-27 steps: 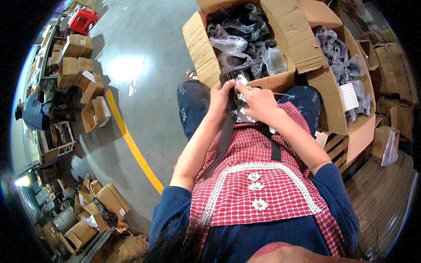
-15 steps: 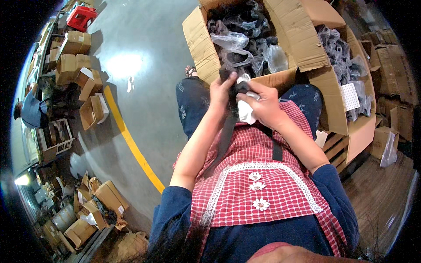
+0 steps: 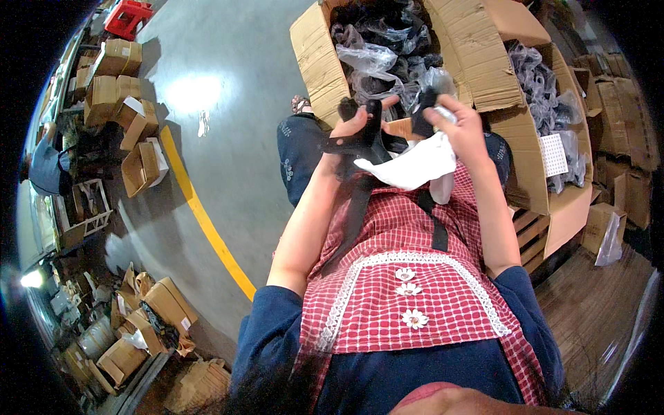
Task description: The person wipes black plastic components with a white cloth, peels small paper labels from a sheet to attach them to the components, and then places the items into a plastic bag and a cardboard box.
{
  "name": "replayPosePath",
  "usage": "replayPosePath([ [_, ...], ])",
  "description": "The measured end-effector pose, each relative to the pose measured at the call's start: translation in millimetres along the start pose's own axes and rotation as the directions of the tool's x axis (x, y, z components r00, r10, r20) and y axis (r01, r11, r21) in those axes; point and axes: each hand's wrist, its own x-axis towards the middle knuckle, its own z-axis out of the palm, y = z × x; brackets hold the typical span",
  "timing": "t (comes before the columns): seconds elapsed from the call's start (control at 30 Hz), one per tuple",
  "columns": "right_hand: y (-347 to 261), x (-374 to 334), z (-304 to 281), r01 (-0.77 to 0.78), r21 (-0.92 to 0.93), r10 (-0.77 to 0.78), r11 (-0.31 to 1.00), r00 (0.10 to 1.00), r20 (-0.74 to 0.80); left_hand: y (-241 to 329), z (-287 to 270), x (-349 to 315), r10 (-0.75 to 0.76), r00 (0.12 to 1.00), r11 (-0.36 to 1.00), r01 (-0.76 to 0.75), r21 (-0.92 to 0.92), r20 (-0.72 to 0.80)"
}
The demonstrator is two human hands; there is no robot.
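Observation:
My left hand point(image 3: 351, 126) is closed around a bundle of black straps point(image 3: 375, 142), whose ends stick out on both sides of the fingers. To its right, my right hand point(image 3: 462, 131) pinches a short black strap end point(image 3: 422, 114). A soft white sheet point(image 3: 413, 167), paper or cloth, hangs below the right hand and stretches toward the straps. Whether the two black parts are joined behind the sheet I cannot tell. Just beyond both hands stands an open cardboard box point(image 3: 319, 59) filled with dark items in clear plastic bags point(image 3: 373, 61).
Another cardboard box point(image 3: 529, 162) of bagged items stands at the right, with a white label sheet point(image 3: 553, 155) on it. Stacked cartons point(image 3: 114, 59) line the left side beyond a yellow floor line point(image 3: 200, 214). A person point(image 3: 52, 166) is at the far left.
My hands have drawn apart, the right one moving up and to the right. The white sheet, bunched between the fingers before, now hangs spread out. The black straps have fanned open.

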Motion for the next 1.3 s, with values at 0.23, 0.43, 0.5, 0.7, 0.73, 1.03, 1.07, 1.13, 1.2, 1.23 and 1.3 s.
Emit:
replayPosePath([
  [0.23,-14,19,38,0.200,-0.269,-0.162,0.942,0.974,0.156,-10,10,9,-0.028,0.969,0.993,0.055,0.105,-0.245],
  [0.43,-13,34,8,0.130,-0.118,-0.158,0.984,0.947,-0.279,-13,-8,13,0.171,0.877,0.966,-0.059,0.253,-0.450],
  [0.5,-22,32,-9,0.106,0.038,-0.090,0.994,0.950,-0.301,-18,-19,16,0.334,0.820,0.913,-0.158,0.376,-0.465],
  [0.7,-22,23,-11,0.081,-0.547,0.099,0.833,0.951,0.293,-21,-33,18,0.313,0.813,0.936,-0.176,0.304,-0.492],
  [0.73,-38,14,-11,0.087,-0.602,0.248,0.793,0.858,0.450,-20,-39,17,0.316,0.795,0.938,-0.179,0.298,-0.518],
  [1.03,-27,-5,-11,0.257,-0.008,-0.255,0.966,0.952,-0.169,-14,-40,16,0.630,0.595,0.758,-0.334,0.560,-0.499],
  [1.07,-22,3,-7,0.418,-0.255,-0.380,0.872,0.906,0.184,-16,-34,17,0.617,0.600,0.769,-0.321,0.553,-0.509],
  [1.13,-30,-3,52,0.632,-0.307,-0.541,0.712,0.772,0.334,-20,-16,21,0.592,0.607,0.788,-0.299,0.539,-0.530],
  [1.2,-18,-15,91,0.590,-0.608,-0.468,0.531,0.803,0.370,-28,-23,20,0.647,0.620,0.680,-0.205,0.704,-0.445],
  [1.23,-23,-19,102,0.575,-0.585,-0.503,0.572,0.809,0.305,-27,-26,18,0.586,0.632,0.753,-0.192,0.630,-0.507],
  [1.3,-25,-23,109,0.565,-0.505,-0.518,0.652,0.819,0.247,-25,-33,16,0.545,0.629,0.777,-0.132,0.615,-0.554],
])
